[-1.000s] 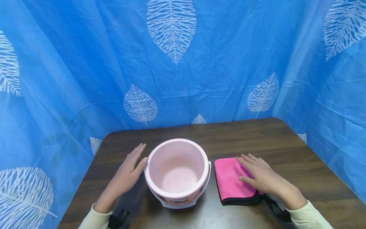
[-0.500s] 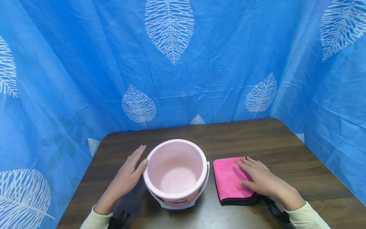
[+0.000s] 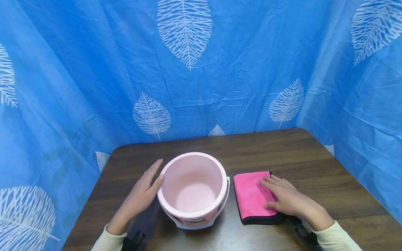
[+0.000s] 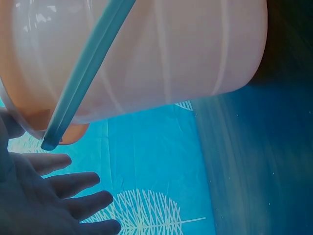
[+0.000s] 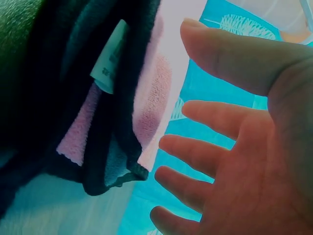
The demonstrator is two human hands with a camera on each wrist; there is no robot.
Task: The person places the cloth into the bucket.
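Note:
A pale pink bucket [image 3: 194,205] stands upright on the table, its inside bare, with its white handle [image 3: 227,195] hanging down around the near side. Beside its left rim is my left hand [image 3: 141,193], fingers straight and thumb tip right at the rim. The left wrist view shows the bucket's side [image 4: 161,54] and the handle [image 4: 90,73] close to the spread fingers. To the right lies a folded pink towel [image 3: 252,198] with black edging. My right hand [image 3: 284,195] is over its right part, fingers extended; in the right wrist view the towel's folded layers [image 5: 151,93] face the fingers, and a white label [image 5: 110,58] shows between them.
The dark wooden table [image 3: 251,150] has rounded far corners. A blue curtain [image 3: 235,69] with white leaf prints hangs behind it and along both sides. Black straps [image 3: 133,240] circle the wrists near the pale sleeves [image 3: 110,240].
My left hand has shifted slightly toward the bucket. The right hand has moved a little to the near right over the towel. Bucket and towel stay in place as the view shifts slightly.

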